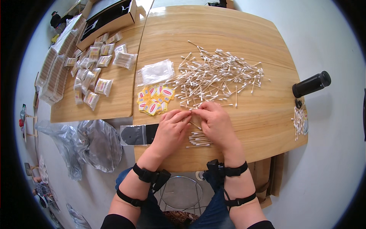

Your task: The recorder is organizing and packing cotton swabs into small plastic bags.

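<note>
My left hand (pixel 174 129) and my right hand (pixel 216 123) meet at the front edge of a loose pile of cotton swabs (pixel 217 72). Both have their fingers bent and their fingertips pinched close together around thin swabs; how many each holds is partly hidden. A single cotton swab (pixel 195 124) slants between the two hands, one end by my left fingers. Just nearer to me lies a small row of cotton swabs (pixel 199 139), set roughly side by side. Left of the pile are yellow and white printed cards (pixel 154 100) and a stack of clear plastic bags (pixel 157 72).
Packed swab bags (pixel 103 87) lie on the left table, beside clear trays (pixel 57 72) and a cardboard box (pixel 110 23). A black bottle (pixel 312 84) and more swabs (pixel 299 123) are at the right edge. Grey plastic bags (pixel 98 145) hang at lower left.
</note>
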{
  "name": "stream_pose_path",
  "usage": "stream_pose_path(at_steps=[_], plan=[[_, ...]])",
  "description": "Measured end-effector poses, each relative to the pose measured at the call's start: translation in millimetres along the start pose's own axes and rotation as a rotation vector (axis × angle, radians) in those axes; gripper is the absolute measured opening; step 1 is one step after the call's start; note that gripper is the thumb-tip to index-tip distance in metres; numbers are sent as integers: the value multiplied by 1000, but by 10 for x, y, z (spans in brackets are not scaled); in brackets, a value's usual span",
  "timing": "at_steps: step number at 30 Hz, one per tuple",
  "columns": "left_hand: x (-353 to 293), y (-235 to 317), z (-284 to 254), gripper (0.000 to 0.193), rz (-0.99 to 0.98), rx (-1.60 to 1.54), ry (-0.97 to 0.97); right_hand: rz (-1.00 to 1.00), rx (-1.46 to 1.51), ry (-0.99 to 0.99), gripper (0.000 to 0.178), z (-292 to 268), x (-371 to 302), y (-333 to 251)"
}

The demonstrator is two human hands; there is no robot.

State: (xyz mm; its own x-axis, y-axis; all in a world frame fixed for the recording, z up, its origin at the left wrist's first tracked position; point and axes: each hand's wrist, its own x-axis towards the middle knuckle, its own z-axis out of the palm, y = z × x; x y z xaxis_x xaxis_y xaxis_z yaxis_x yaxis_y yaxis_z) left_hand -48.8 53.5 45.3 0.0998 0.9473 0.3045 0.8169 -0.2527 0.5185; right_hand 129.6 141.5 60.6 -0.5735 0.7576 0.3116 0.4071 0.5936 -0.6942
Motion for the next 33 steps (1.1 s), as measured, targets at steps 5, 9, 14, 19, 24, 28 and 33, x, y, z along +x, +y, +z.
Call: stream_pose_path(at_steps=[5, 9, 14, 19, 24, 28, 33], plan=[[5, -15, -36, 28, 3, -23, -19, 130, -140, 158, 37, -19, -32, 142], [22, -26, 14, 20, 21, -67, 32, 263, -231, 285, 36, -104, -56, 210], [85, 44, 61, 10, 36, -112, 86, 345, -79, 273, 30, -164, -92, 229], [104, 59, 107, 9, -36, -128, 144, 315, -42, 219, 24, -149, -115, 199], [111, 70, 149, 9, -49, -126, 141, 292, -10, 238, 20, -167, -137, 209], [123, 117, 141, 8, 0, -210, 77, 315, 6, 230, 17, -248, -127, 146], [85, 195, 129, 11, 12, -273, 18, 345, 112, 220, 14, -256, -211, 107]])
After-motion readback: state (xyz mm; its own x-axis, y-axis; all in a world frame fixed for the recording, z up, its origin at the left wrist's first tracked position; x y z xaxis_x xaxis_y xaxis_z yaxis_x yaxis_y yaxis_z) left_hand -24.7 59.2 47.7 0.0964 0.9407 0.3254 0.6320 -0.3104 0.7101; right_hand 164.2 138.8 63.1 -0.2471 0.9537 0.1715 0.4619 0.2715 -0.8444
